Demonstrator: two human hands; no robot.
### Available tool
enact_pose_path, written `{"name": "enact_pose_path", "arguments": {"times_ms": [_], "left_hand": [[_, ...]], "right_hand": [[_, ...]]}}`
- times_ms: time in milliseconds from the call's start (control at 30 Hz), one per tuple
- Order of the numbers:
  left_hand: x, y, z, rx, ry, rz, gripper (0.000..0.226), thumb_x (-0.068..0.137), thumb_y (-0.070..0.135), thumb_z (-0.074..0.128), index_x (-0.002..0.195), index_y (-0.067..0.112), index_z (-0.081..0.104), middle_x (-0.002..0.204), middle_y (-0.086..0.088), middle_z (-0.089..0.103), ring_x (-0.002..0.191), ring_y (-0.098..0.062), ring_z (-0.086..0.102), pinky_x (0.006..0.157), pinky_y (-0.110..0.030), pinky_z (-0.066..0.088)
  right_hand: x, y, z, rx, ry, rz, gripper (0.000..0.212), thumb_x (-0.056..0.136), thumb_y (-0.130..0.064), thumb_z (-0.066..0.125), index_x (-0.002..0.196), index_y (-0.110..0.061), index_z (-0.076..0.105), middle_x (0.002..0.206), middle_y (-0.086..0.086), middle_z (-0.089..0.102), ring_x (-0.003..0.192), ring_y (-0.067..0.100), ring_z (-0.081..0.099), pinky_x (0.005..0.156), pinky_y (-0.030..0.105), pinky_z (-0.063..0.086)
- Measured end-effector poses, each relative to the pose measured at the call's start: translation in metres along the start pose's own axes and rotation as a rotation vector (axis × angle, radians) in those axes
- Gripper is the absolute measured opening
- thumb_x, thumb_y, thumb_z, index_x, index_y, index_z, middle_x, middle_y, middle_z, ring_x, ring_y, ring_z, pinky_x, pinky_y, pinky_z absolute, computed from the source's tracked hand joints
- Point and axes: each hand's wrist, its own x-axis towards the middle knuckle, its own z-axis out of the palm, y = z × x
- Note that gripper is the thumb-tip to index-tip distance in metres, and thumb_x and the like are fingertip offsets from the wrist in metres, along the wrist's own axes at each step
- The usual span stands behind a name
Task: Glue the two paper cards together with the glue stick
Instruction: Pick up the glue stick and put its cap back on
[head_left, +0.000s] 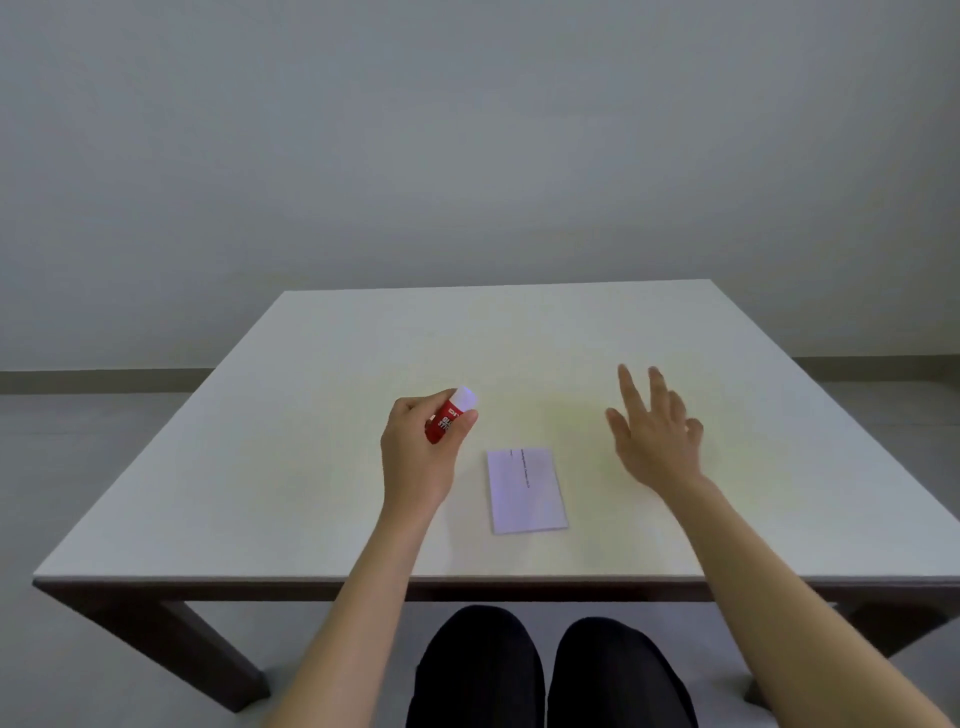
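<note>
A white paper card (526, 490) lies flat on the pale table (322, 374), near the front middle, with a thin line of print along its upper part. Only one card outline shows; I cannot tell whether a second one lies under it. My left hand (415, 452) hovers just left of the card and grips a red glue stick (451, 415) whose white cap points up and to the right. My right hand (655, 431) floats to the right of the card, fingers spread, holding nothing.
The table's front edge (467, 578) runs just above my knees in dark trousers (545, 670). A plain grey wall stands behind the table's far edge. Dark table legs show at the lower left and right.
</note>
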Motion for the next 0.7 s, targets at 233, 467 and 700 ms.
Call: {"name": "enact_pose_path", "arguments": {"times_ms": [233, 467, 700], "left_hand": [[0.001, -0.002, -0.001, 0.158, -0.187, 0.099, 0.04, 0.087, 0.013, 0.064, 0.127, 0.018, 0.059, 0.104, -0.001, 0.051, 0.091, -0.012, 0.052, 0.074, -0.004, 0.035], [-0.005, 0.003, -0.001, 0.1, -0.192, 0.151, 0.037, 0.078, 0.006, 0.072, 0.112, 0.02, 0.069, 0.099, 0.006, 0.063, 0.086, 0.001, 0.058, 0.074, 0.0, 0.04], [-0.009, 0.013, 0.0, 0.088, -0.207, 0.183, 0.038, 0.076, 0.006, 0.075, 0.112, 0.018, 0.069, 0.1, 0.004, 0.065, 0.087, -0.008, 0.06, 0.075, -0.001, 0.041]], "right_hand": [[-0.004, 0.005, 0.01, -0.189, 0.06, -0.052, 0.039, 0.098, -0.019, 0.039, 0.137, -0.022, 0.043, 0.13, 0.001, 0.058, 0.121, 0.025, 0.05, 0.113, 0.048, 0.012], [-0.037, -0.048, -0.035, 1.117, -0.137, -0.145, 0.023, 0.087, -0.01, 0.062, 0.1, -0.028, 0.067, 0.094, -0.006, 0.073, 0.097, 0.016, 0.065, 0.081, 0.02, 0.048], [-0.048, -0.066, -0.044, 1.083, -0.184, -0.285, 0.023, 0.09, -0.011, 0.061, 0.102, -0.029, 0.066, 0.089, -0.012, 0.071, 0.09, 0.011, 0.067, 0.084, 0.02, 0.05]]}}
